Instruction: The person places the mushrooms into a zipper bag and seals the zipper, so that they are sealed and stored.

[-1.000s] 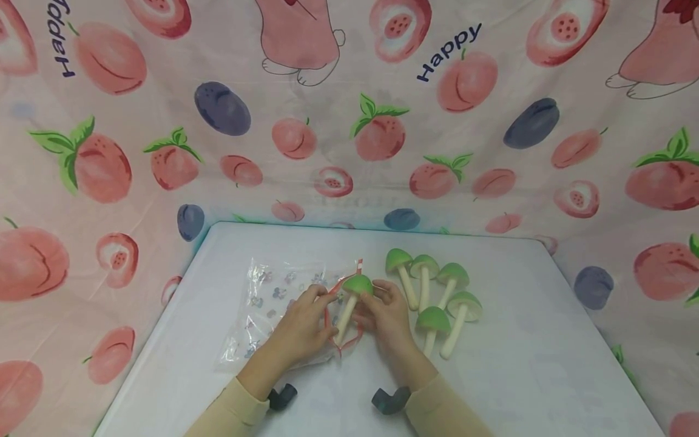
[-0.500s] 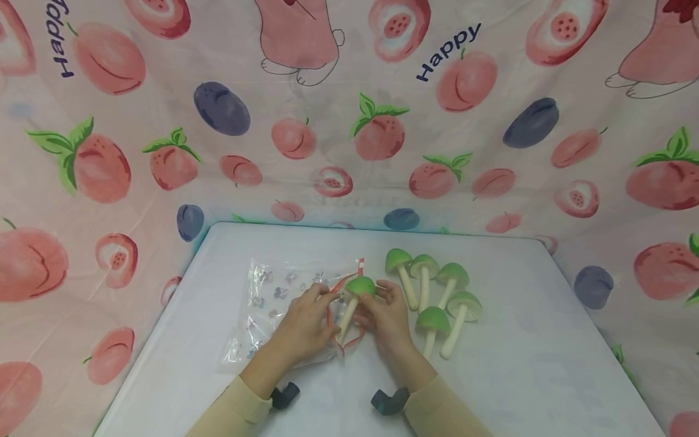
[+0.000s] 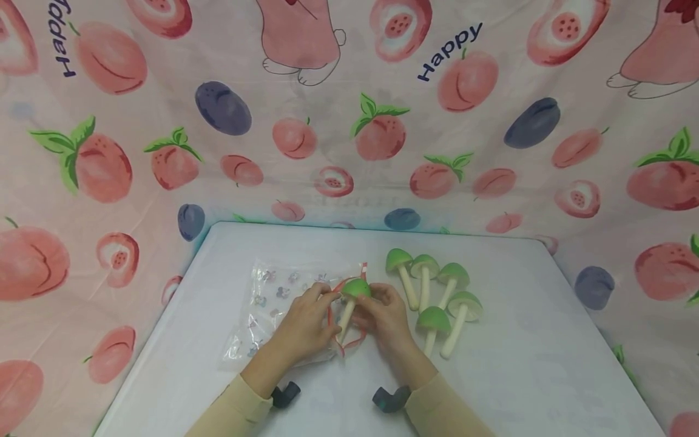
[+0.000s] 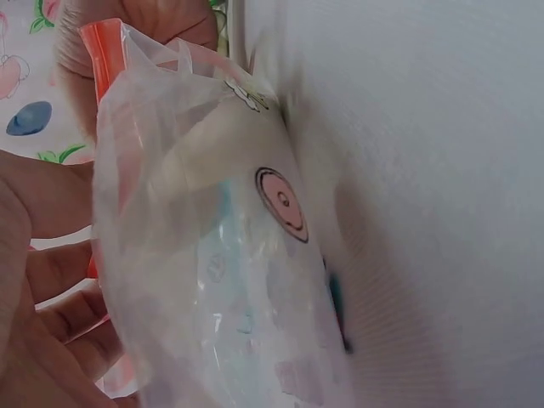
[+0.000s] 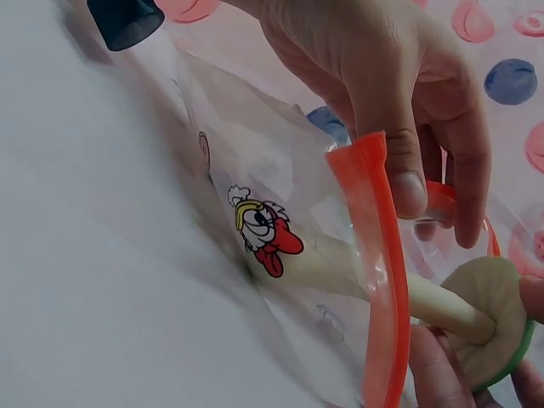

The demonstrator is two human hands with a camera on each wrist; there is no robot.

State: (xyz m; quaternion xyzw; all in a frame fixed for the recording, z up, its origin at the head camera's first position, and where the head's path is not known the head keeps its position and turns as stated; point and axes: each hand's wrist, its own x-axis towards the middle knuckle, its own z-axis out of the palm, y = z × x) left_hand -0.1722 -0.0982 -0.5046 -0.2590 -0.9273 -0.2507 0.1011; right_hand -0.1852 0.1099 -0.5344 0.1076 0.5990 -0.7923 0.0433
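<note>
Nearby mushrooms (image 3: 434, 317) (perhaps touching); fingers (image 3: 326, 298) overlap bag (image 3: 267, 303).

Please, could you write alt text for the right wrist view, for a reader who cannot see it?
The right hand holds a mushroom by its cap, with the pale stem partly inside a clear plastic bag. The left hand is at the bag's orange-edged opening; a cartoon face is printed on the plastic.

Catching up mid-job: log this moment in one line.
right hand: holds mushroom by cap; left hand: at mouth of bag; mushroom: stem in bag, cap outside; bag: on table, mouth open; loose mushrooms: five, right of bag
</note>
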